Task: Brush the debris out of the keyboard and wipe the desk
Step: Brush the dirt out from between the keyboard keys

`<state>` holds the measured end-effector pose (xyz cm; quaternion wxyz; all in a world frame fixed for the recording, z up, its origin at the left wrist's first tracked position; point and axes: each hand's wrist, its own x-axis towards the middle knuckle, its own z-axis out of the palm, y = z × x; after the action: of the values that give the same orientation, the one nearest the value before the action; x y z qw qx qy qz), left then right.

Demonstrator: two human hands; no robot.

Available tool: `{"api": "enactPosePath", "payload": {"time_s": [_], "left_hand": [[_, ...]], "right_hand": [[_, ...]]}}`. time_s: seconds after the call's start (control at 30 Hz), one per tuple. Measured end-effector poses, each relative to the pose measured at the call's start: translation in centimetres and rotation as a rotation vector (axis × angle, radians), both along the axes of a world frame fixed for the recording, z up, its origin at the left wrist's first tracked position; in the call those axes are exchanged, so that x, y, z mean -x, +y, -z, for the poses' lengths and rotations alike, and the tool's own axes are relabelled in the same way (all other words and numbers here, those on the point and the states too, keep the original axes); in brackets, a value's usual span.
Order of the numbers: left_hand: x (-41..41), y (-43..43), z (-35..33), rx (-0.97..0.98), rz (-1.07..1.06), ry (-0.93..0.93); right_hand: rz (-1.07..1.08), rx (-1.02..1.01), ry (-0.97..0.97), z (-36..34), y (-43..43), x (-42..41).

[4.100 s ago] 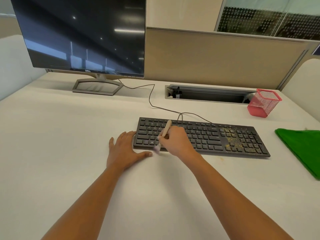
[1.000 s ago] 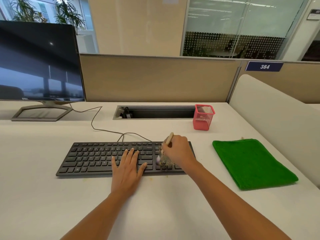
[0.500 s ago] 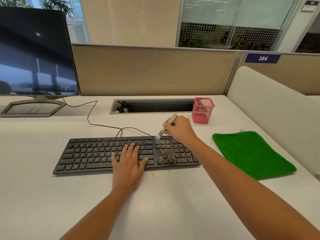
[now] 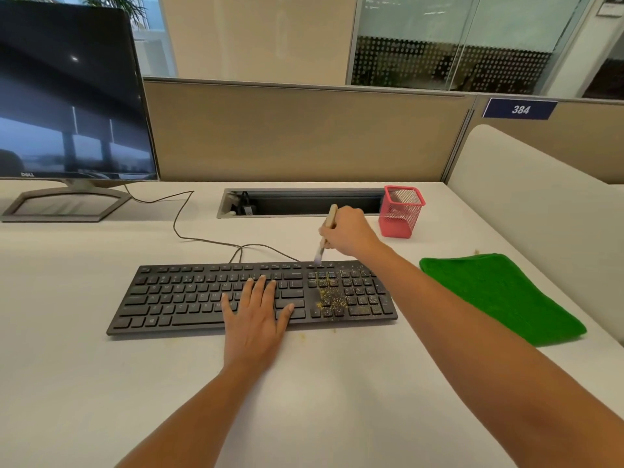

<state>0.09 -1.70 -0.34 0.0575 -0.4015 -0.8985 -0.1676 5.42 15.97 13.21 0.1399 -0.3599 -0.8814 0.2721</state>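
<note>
Moved: the right hand [image 4: 347, 234] and its brush [image 4: 329, 217] were over the front rows of the number pad a second ago and are now at its back edge. The left hand [image 4: 256, 319] stays flat on the keys.
Desk [image 4: 84, 383]: pale top that carries everything below, with a few yellow specks lying just in front of the keyboard.
Monitor [image 4: 67, 96]: dark screen standing at the far left.
Keyboard [image 4: 175, 298]: black, lying square to the person at the middle of the desk, with its cable [image 4: 179, 224] running back toward the monitor.
Green cloth [image 4: 499, 295]: folded flat to the right of the keyboard and apart from it, untouched.
Left hand: fingers straight and slightly spread, palm down, pressing on the main key block with the heel of the hand on the desk.
Right hand: fingers curled round the brush handle, held above the desk just behind the keyboard's right end.
Pink mesh cup [image 4: 400, 214]: upright beyond the right hand.
Brush: pale handle tilted up and back, with the bristles pointing down at the top row above the number pad. Whether they touch cannot be told.
Debris [image 4: 332, 295]: yellow crumbs scattered over the left part of the number pad.
</note>
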Motion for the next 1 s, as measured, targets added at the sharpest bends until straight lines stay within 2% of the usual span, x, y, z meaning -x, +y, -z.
{"api": "enactPosePath", "payload": {"time_s": [0.1, 0.23, 0.3, 0.4, 0.47, 0.57, 0.63, 0.77, 0.83, 1.0], "left_hand": [[0.0, 0.0, 0.0, 0.004, 0.002, 0.000], [-0.1, 0.0, 0.0, 0.017, 0.000, -0.004], [-0.1, 0.0, 0.0, 0.015, 0.001, 0.002], [-0.1, -0.1, -0.1, 0.031, 0.005, 0.000], [-0.1, 0.0, -0.2, 0.065, 0.004, -0.001], [0.0, 0.0, -0.2, 0.080, -0.004, 0.002], [0.0, 0.0, -0.1, 0.075, -0.006, 0.010], [0.0, 0.1, 0.1, 0.067, -0.002, 0.022], [0.0, 0.1, 0.2, 0.058, -0.003, 0.017], [-0.2, 0.0, -0.1, 0.037, -0.006, 0.016]], "right_hand": [[-0.043, 0.090, -0.002, 1.1, -0.6, 0.3], [-0.009, -0.070, -0.127, 0.6, -0.3, -0.1], [0.006, -0.080, -0.066, 0.3, 0.1, 0.2], [-0.005, 0.042, 0.049, 0.6, -0.2, 0.9], [-0.013, 0.074, 0.020, 1.1, -0.4, 1.0], [0.010, -0.061, -0.110, 0.9, -0.2, 0.8], [0.043, -0.113, -0.120, 0.4, 0.4, 0.7], [0.022, 0.014, 0.007, 0.3, 0.6, 1.4], [-0.015, 0.074, 0.011, 0.8, 0.1, 1.5], [-0.002, -0.147, -0.172, 0.5, 0.2, 0.7]]}}
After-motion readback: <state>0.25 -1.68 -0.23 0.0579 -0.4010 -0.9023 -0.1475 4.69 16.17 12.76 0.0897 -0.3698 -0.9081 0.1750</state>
